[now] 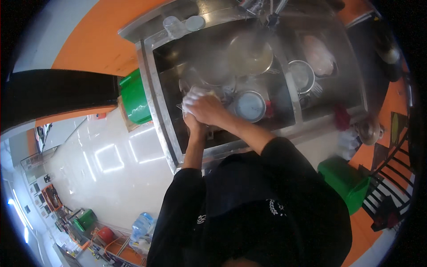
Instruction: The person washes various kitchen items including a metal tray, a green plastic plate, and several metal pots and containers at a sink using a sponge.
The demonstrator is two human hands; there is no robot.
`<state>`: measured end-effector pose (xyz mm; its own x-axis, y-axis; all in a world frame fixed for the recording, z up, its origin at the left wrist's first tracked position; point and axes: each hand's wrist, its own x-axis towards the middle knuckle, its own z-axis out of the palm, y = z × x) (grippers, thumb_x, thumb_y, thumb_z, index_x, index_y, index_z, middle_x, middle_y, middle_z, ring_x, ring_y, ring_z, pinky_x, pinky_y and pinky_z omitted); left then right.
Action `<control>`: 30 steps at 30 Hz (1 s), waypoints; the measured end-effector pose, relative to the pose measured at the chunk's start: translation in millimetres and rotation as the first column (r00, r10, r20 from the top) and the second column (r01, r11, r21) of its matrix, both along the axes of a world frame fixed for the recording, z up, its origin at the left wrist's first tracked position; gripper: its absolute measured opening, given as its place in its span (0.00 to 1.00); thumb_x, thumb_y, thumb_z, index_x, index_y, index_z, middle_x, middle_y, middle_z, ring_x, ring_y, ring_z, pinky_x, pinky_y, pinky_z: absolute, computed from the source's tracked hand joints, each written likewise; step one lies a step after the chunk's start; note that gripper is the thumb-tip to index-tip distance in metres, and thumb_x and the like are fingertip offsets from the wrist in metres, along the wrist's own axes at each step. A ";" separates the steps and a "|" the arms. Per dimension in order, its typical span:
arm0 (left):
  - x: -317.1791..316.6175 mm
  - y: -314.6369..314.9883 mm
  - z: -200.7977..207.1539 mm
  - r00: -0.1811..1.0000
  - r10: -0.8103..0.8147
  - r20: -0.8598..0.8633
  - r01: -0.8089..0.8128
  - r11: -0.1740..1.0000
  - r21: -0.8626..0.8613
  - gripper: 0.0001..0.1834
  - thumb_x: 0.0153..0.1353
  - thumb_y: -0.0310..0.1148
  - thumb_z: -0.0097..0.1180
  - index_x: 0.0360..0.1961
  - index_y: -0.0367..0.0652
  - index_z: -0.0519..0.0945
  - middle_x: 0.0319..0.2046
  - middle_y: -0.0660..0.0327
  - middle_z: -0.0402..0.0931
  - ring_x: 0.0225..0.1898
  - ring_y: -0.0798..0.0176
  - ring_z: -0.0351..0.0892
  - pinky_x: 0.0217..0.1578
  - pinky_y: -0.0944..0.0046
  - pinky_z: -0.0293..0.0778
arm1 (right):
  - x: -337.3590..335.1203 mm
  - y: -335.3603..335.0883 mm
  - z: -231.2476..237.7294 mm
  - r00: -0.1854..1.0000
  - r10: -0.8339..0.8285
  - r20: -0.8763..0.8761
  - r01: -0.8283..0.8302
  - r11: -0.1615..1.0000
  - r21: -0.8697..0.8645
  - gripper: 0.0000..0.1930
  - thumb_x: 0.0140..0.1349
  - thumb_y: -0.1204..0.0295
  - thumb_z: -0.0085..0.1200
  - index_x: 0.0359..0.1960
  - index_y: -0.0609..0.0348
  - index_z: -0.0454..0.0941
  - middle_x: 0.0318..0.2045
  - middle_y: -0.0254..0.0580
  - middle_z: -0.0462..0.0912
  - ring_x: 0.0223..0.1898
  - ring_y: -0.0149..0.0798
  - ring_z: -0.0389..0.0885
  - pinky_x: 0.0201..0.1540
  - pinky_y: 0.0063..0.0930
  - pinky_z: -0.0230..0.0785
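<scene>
Both my hands are together over the left part of the metal sink. My right hand, with white foam over its fingers, lies across my left hand and is closed. What it grips is hidden by foam and haze. Most of the left hand's fingers are covered by the right; a thin metal edge pokes out beside them. Just right of the hands sits a small round metal pot with cloudy liquid. Beyond it lies a large pan, blurred by haze. A red item touches the small pot's side.
A faucet rises at the back. Clear plastic cup and round lid stand on the back ledge. On the right are another metal pot, a fork and a plastic bag. Green bins flank the sink.
</scene>
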<state>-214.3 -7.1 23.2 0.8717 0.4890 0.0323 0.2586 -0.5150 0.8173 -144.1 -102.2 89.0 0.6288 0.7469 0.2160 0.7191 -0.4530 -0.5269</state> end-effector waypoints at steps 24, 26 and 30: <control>-20.5 15.2 -51.5 0.932 0.248 0.264 0.228 0.164 -0.960 0.17 0.63 0.31 0.39 0.52 0.37 0.69 0.46 0.55 0.73 0.46 0.57 0.74 0.49 0.59 0.71 | -50.0 -42.5 -43.5 0.999 0.022 0.026 -0.031 0.889 0.457 0.10 0.49 0.74 0.49 0.34 0.60 0.73 0.36 0.52 0.74 0.41 0.55 0.70 0.48 0.47 0.60; -29.3 22.9 -59.5 0.953 0.158 0.260 0.184 0.381 -0.906 0.18 0.64 0.34 0.41 0.52 0.38 0.68 0.47 0.56 0.72 0.47 0.60 0.74 0.47 0.61 0.72 | -30.9 -59.2 -60.5 1.000 -0.028 -0.012 0.031 0.903 0.428 0.11 0.47 0.74 0.50 0.35 0.59 0.73 0.37 0.52 0.73 0.43 0.56 0.69 0.48 0.48 0.61; -40.2 53.7 -64.5 0.992 0.089 -0.089 -0.126 0.760 -0.637 0.24 0.65 0.48 0.43 0.49 0.36 0.72 0.42 0.59 0.76 0.42 0.64 0.75 0.41 0.66 0.73 | -6.8 -85.9 -111.1 0.917 -0.334 -0.217 0.390 0.861 0.327 0.15 0.52 0.76 0.47 0.44 0.61 0.73 0.40 0.51 0.76 0.44 0.53 0.73 0.52 0.42 0.62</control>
<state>-254.5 46.7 -41.3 0.8037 0.4705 -0.3642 0.3297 0.1575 0.9309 -150.9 -188.2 -22.1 0.8852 0.3498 0.3068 0.4422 -0.4273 -0.7886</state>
